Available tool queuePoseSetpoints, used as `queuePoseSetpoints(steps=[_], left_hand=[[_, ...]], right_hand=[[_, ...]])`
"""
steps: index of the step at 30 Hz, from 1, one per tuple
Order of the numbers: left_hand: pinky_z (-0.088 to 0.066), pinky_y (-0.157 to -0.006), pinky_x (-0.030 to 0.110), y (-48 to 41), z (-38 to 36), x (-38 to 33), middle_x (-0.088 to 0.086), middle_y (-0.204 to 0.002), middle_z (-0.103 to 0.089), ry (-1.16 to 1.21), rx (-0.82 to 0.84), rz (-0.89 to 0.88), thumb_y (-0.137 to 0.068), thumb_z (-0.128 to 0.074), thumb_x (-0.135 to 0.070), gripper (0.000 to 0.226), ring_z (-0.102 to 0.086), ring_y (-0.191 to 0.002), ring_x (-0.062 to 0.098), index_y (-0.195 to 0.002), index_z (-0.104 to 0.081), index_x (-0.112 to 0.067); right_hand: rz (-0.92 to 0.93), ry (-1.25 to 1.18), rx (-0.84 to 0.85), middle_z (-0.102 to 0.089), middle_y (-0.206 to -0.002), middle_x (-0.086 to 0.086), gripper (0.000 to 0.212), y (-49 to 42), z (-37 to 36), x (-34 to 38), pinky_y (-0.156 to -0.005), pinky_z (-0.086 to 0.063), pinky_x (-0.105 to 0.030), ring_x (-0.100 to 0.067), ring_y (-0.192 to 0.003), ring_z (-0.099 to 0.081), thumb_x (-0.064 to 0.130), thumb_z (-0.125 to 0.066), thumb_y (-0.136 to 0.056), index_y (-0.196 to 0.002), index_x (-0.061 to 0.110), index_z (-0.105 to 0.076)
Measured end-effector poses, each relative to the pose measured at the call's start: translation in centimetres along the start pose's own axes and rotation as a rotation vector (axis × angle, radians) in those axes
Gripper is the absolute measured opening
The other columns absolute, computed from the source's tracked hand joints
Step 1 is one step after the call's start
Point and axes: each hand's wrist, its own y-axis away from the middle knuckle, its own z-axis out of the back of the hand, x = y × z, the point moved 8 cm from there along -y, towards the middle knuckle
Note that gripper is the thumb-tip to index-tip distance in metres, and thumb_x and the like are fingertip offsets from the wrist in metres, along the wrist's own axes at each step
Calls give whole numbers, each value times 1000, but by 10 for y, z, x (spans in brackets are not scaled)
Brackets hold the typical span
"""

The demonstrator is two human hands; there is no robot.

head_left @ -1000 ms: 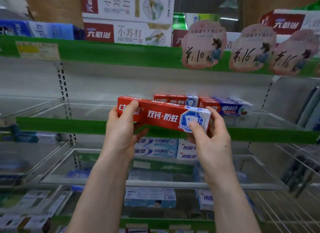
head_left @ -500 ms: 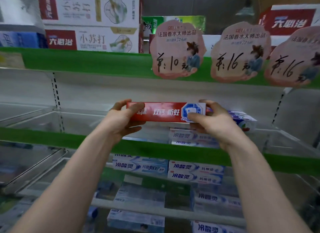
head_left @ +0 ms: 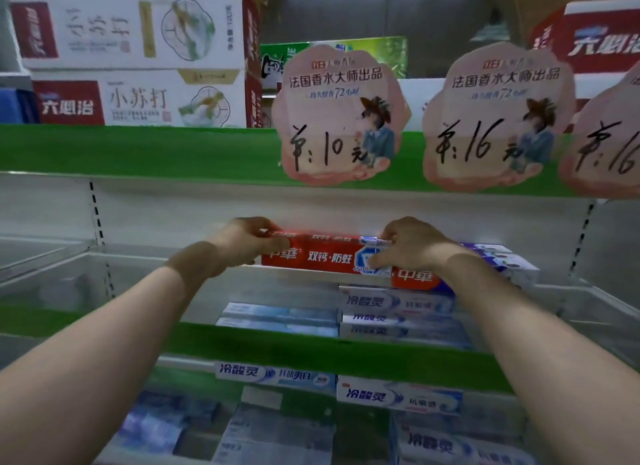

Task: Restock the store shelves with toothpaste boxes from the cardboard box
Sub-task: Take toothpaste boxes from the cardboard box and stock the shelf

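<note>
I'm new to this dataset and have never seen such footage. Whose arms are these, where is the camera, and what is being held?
No machine here: a person wears one wide-angle camera on the head, looking forward and down, so the bare arms are their own. The left hand and right hand each grip an end of a red toothpaste box, holding it level inside a green-edged shelf unit. Beside it lies another red box. Blue-and-white boxes sit on the shelf below. Pink price tags with handwritten numbers hang above. Whether the held box already rests on the shelf is unclear.
</note>
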Motion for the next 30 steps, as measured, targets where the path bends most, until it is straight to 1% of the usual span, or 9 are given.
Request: queuePoseSetpoints(steps=[2,4,7,10,14,16,19,26,30], left_hand=[[-53,-87,41,-7,-4,2,3,-101,-67,-68,17,-3,-87,-66,-34,31,-62,-97,26,-114,-60,-20],[-54,-76,33,-14,-8,4,0,-98,-65,-98,35,-6,-87,-65,-33,31,-62,-90,20,-115,-60,-20],[-46,-68,25,-22,-16,5,-2,-95,-64,-171,63,-27,-88,-65,-32,27,-58,-83,12,-111,-61,-20],[-44,-72,25,-29,-19,5,-3,-94,-62,-213,49,-30,-89,-64,-31,27,-59,-88,14,-112,-59,-17],[-42,-63,20,-35,-19,6,-3,-93,-60,-195,18,1,-88,-66,-27,28,-57,-84,11,-111,-51,-18],[-41,-62,19,-37,-19,9,-3,-92,-59,-199,8,16,-88,-67,-23,31,-56,-82,10,-113,-51,-17],[-39,-60,17,-40,-20,10,-4,-93,-57,-224,-15,24,-85,-70,-16,41,-55,-80,10,-122,-51,-13],[-43,-62,20,-47,-20,7,11,-116,-57,-253,-64,29,-82,-71,-6,57,-55,-89,19,-131,-42,-10],[-48,-72,26,-49,-25,3,11,-122,-58,-346,-44,8,-82,-70,-5,55,-58,-92,21,-131,-45,-10]], right_hand=[[3,39,-17,-52,-113,2,50,-8,0,-2,-81,-42,-29,-17,-101,-51,41,-72,-80,-121,17,-55],[11,86,-26,-53,-118,-1,53,-15,-2,-3,-83,-43,-29,-18,-105,-51,40,-72,-80,-125,17,-53],[25,132,-40,-55,-125,-5,55,-25,-7,-7,-85,-44,-30,-21,-108,-53,37,-71,-81,-128,16,-53],[45,164,-80,-61,-115,-7,45,-32,-8,-9,-84,-45,-32,-21,-99,-52,35,-70,-82,-119,12,-59],[54,208,-100,-60,-100,-6,31,-36,-11,-9,-76,-44,-32,-23,-99,-54,33,-68,-83,-101,9,-64],[62,200,-104,-61,-105,-7,34,-37,-12,-9,-78,-47,-33,-23,-100,-54,33,-69,-83,-107,9,-64],[79,192,-105,-57,-120,-6,45,-37,-13,-7,-85,-41,-33,-23,-112,-48,31,-69,-83,-123,14,-56],[116,299,-181,-50,-121,-7,40,-35,-14,0,-94,-36,-37,-25,-117,-42,23,-66,-84,-121,15,-53],[150,331,-250,-43,-114,-5,34,-34,-15,3,-88,-34,-34,-25,-113,-41,15,-65,-83,-116,18,-54]])
